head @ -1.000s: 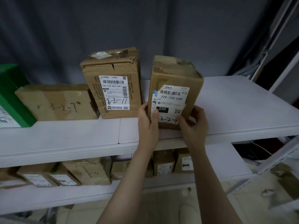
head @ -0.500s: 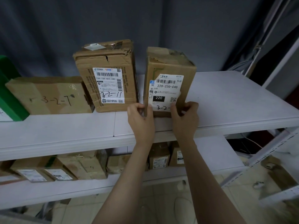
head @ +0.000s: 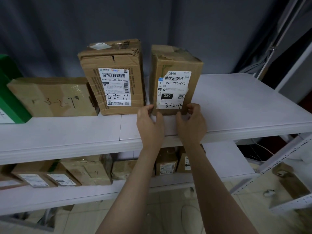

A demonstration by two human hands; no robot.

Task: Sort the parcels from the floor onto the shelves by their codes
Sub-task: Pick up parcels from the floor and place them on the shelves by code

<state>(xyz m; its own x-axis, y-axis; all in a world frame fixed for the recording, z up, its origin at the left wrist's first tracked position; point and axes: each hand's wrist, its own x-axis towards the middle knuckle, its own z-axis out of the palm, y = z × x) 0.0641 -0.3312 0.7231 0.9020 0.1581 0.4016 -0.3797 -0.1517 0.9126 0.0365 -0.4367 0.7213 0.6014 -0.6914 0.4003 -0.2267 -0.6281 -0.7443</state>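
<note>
A tall brown parcel (head: 175,65) with a white label hand-marked 3-2-4 stands upright on the upper white shelf (head: 236,107). It is just right of a parcel marked 3-2-11 (head: 114,61), with a narrow gap between them. My left hand (head: 148,120) curls round its lower left corner, thumb at the front bottom edge. My right hand (head: 192,122) curls round its lower right corner. The parcel's base rests on the shelf. A flat parcel marked 3-2-7 (head: 50,97) lies further left.
A green box (head: 10,92) stands at the shelf's far left. The shelf is bare right of the held parcel. The lower shelf (head: 224,162) holds several small parcels (head: 87,169). Another white rack (head: 287,183) stands at the right, tiled floor (head: 168,208) below.
The 3-2-4 parcel has gone further back on the shelf. Both hands have slid down from its front to its bottom corners, uncovering the written code.
</note>
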